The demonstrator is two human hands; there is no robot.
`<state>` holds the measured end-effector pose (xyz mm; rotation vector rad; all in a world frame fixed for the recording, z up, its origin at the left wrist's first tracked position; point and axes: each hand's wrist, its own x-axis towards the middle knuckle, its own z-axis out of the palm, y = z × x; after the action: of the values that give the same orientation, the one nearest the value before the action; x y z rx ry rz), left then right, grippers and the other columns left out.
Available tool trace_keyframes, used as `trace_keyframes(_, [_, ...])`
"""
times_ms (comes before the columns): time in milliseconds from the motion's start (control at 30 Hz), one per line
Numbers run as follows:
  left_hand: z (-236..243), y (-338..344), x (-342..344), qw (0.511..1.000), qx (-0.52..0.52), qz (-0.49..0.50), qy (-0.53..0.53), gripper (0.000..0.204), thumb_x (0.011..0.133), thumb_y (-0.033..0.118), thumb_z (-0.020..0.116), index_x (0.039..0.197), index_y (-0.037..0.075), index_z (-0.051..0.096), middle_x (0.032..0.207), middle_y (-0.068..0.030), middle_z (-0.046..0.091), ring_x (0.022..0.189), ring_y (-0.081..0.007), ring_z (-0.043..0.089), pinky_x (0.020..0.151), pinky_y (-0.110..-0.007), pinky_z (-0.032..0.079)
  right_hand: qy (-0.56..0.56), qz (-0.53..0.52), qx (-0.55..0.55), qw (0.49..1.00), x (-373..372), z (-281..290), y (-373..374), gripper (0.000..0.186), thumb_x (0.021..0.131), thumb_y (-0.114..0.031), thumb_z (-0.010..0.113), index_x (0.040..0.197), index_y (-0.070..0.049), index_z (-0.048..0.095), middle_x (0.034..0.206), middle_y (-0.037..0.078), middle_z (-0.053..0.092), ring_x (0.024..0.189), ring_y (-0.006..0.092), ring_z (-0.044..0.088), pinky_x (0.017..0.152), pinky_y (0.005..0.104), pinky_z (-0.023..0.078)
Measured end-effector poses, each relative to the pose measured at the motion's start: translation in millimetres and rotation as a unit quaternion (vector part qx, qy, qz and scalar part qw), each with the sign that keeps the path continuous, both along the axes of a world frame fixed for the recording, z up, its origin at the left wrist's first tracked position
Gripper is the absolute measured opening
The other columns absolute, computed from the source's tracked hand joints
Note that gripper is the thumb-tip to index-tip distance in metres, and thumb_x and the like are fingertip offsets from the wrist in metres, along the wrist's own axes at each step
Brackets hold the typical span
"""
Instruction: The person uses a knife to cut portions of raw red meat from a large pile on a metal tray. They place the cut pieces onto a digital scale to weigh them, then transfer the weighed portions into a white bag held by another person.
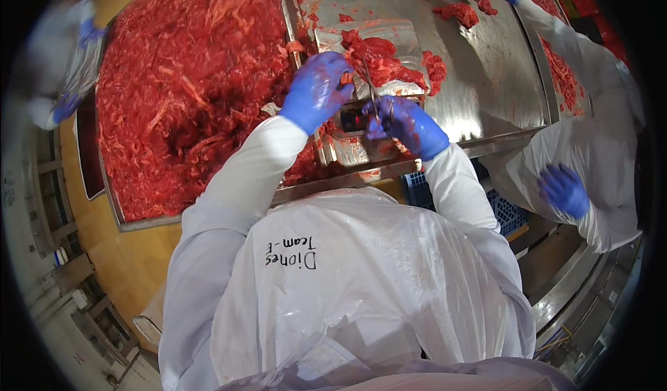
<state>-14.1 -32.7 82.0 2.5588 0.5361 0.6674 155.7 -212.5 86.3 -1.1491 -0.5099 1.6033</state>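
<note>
My right hand (410, 125), in a blue glove, is closed round the handles of a pair of scissors (369, 85), whose narrow metal blades point away from me. My left hand (316, 88), gloved too, has its fingers bent around a small piece of red meat (346, 79). Just beyond both hands, a larger lump of raw meat (379, 57) rests on the metal plate of a weighing scale (406, 33). The scale's dark display (352, 120) shows between my hands. My left fingertips are partly hidden.
A wide tray heaped with shredded red meat (187, 92) fills the left. Meat scraps (458, 14) lie on the steel table (500, 71). On the right stands a co-worker in white (577, 148); another person (66, 64) is at the far left. Blue crates (507, 214) sit below the table.
</note>
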Motion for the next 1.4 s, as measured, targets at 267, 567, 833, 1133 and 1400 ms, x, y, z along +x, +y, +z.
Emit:
trace_keyframes(267, [-9.9,-18.8,-26.7,0.994,0.015,-0.028,0.105,0.014,0.081,0.007,0.065,0.094,0.012,0.066,0.096,-0.0097,0.064,0.095,-0.0320,0.064,0.085,-0.045,0.054,-0.102,0.099,-0.012,0.990,6.6,5.7,-34.9,0.057,0.100,-0.051,0.068,0.127,-0.001,0.064,0.097,0.007,0.072,0.092,0.0153,0.069,0.094,0.0344,0.055])
trace_keyframes(567, [-11.4,-25.7,-33.8,0.993,-0.053,-0.065,0.087,0.012,0.079,0.007,0.067,0.091,0.009,0.068,0.094,-0.0120,0.065,0.094,-0.0351,0.064,0.085,-0.047,0.054,0.026,0.075,-0.053,0.995,7.3,-3.6,8.8,0.024,0.097,-0.018,0.073,0.113,-0.001,0.068,0.089,0.004,0.067,0.077,0.0152,0.067,0.076,0.0308,0.058])
trace_keyframes(833, [-8.0,-29.5,-33.0,0.993,-0.091,-0.052,0.056,0.008,0.082,0.004,0.066,0.090,0.004,0.068,0.091,-0.0156,0.065,0.090,-0.0374,0.066,0.081,-0.045,0.054,0.032,0.071,-0.050,0.996,1.1,5.1,29.0,0.028,0.099,-0.019,0.072,0.120,-0.001,0.068,0.089,0.005,0.069,0.078,0.0163,0.068,0.084,0.0336,0.061])
trace_keyframes(1133, [-13.1,-16.1,-32.2,0.988,-0.149,-0.030,0.033,0.005,0.085,0.004,0.065,0.090,0.002,0.067,0.088,-0.0180,0.064,0.086,-0.0377,0.066,0.079,-0.045,0.054,0.040,0.063,-0.070,0.995,-7.8,10.3,45.6,0.020,0.100,-0.020,0.072,0.108,-0.003,0.068,0.088,0.004,0.068,0.079,0.0156,0.067,0.076,0.0311,0.059])
trace_keyframes(1400, [-18.5,-16.7,-33.9,0.976,-0.219,0.000,0.002,0.003,0.087,0.001,0.065,0.089,0.002,0.066,0.088,-0.0164,0.065,0.082,-0.0329,0.067,0.076,-0.041,0.055,0.083,0.064,-0.069,0.992,-1.6,2.7,61.0,0.017,0.099,-0.017,0.073,0.105,-0.002,0.068,0.088,0.006,0.069,0.074,0.0149,0.065,0.075,0.0307,0.059])
